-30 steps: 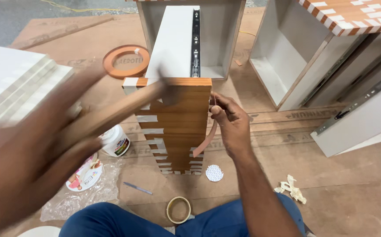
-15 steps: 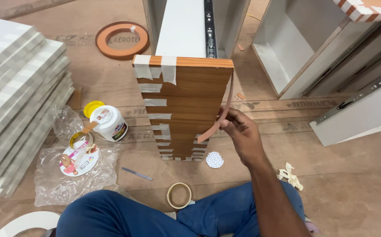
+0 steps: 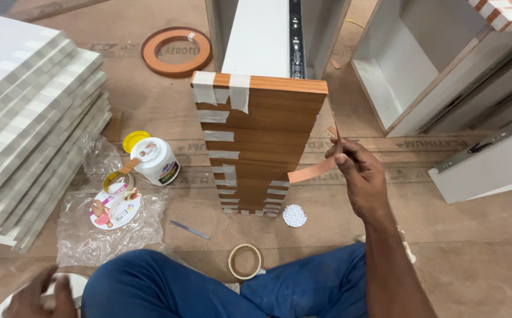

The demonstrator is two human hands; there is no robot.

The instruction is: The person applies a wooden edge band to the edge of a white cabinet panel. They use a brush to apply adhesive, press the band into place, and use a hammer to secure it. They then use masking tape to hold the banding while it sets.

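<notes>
A stack of wood-grain panels [image 3: 262, 141] stands on edge in front of me, held together with strips of masking tape. My right hand [image 3: 359, 176] is at its right side, pinching a thin orange edge-band strip [image 3: 314, 169] that curls away from the panel edge. My left hand [image 3: 41, 294] is low at the bottom left, resting on a white round object by my knee; its fingers look curled, and what it grips is unclear. My legs in blue trousers cross the bottom of the view.
White boards [image 3: 26, 118] are stacked at left. A white glue jar [image 3: 156, 160], yellow lid [image 3: 135, 140], plastic sheet with small tubs [image 3: 111, 206], masking tape roll [image 3: 245, 261], orange edge-band coil [image 3: 176, 51], white disc [image 3: 295, 215] and open white cabinets [image 3: 421, 76] lie around.
My left arm, raised and blurred a second ago, has dropped to the floor at bottom left. The right hand has pulled the orange strip further off the panel edge.
</notes>
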